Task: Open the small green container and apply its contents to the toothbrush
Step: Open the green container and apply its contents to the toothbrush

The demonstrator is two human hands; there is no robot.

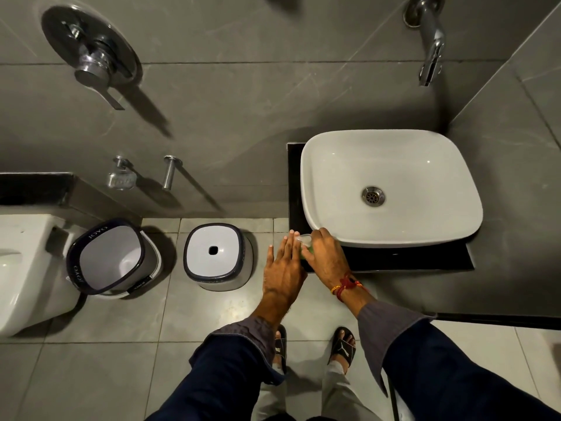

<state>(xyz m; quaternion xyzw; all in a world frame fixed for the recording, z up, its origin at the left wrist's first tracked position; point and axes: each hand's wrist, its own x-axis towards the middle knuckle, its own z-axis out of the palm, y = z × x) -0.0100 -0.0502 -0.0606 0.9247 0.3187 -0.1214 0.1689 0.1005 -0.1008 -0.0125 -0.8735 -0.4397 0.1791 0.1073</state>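
A small green container (304,250) with a clear lid shows only as a sliver between my two hands, at the front left corner of the black counter (409,259). My right hand (326,257) curls over it from the right and grips it. My left hand (285,265) lies flat beside it on the left, fingers straight and together, touching its side. No toothbrush is in view.
A white basin (391,189) sits on the counter just right of my hands, with a wall tap (429,41) above it. On the floor to the left stand a white stool (217,256) and a bucket (110,259). A toilet (24,268) is at the far left.
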